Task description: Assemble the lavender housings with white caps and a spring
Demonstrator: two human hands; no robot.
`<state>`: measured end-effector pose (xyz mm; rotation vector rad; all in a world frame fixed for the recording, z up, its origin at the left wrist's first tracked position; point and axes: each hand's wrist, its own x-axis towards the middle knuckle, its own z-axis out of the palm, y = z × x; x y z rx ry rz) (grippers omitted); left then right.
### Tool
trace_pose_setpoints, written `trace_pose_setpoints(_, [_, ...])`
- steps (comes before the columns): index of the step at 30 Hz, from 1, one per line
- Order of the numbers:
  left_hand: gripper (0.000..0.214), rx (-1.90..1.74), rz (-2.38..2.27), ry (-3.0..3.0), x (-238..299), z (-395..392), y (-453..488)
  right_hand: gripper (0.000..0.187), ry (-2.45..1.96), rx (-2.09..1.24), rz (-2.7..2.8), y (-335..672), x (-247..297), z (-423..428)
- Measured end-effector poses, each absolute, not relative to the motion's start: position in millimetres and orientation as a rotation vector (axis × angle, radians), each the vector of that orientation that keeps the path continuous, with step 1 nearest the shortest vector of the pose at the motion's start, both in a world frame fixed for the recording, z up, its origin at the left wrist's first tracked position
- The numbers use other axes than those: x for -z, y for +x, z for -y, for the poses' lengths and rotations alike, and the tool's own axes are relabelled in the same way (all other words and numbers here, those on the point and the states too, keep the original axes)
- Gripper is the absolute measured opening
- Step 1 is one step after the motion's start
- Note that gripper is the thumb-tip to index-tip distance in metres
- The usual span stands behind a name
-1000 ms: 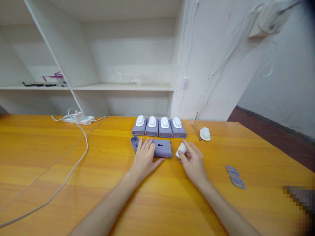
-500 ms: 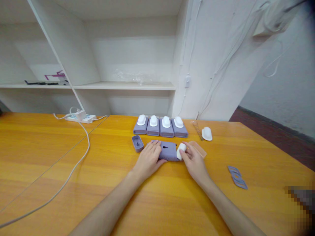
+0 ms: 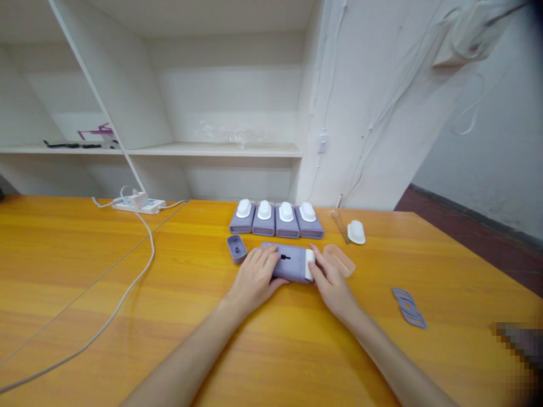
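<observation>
A purple rectangular case [image 3: 295, 264] with a small dark mark on top lies flat on the table, its long side running left to right. My left hand [image 3: 257, 272] is wrapped over its left end. A white cap-like piece [image 3: 310, 264] sits against the case's right end, lined up with it. My right hand [image 3: 331, 282] grips this white piece between thumb and fingers. Just right of that hand lies a translucent peach tray [image 3: 341, 261]. Left of my left hand a small purple cup-shaped part [image 3: 236, 249] shows its hollow side.
Several purple cases with white tops [image 3: 275, 219] stand in a row behind. At their right are a coil spring [image 3: 340, 226] and a white oval piece [image 3: 356, 232]. A flat purple slotted plate [image 3: 409, 307] lies right; a power strip [image 3: 139, 203] and cable are left.
My right hand has turned the white piece from a tilt and brought it flush against the case's right end. My left hand still holds the case.
</observation>
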<state>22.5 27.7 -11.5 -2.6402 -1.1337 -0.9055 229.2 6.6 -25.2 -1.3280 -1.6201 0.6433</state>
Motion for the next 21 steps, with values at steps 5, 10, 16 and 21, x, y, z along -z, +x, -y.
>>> trace_pose_setpoints(5, [0.089,0.921,1.158,-2.655,7.1,-29.8,21.7,0.053,-1.225,-0.639,1.65,228.3,21.6,0.6])
trace_pose_setpoints(10, [0.083,0.946,1.22,-2.66,7.0,-29.1,23.9,0.052,-1.205,-0.572,1.651,225.2,23.4,3.5])
trace_pose_setpoints(16, [0.069,0.912,1.238,-2.557,7.1,-24.9,25.7,0.056,-1.311,-0.527,1.66,212.7,19.8,7.5])
trace_pose_setpoints(21, [0.068,0.854,1.226,-2.516,8.3,-24.0,25.9,0.058,-1.38,-0.519,1.614,208.5,18.0,6.3])
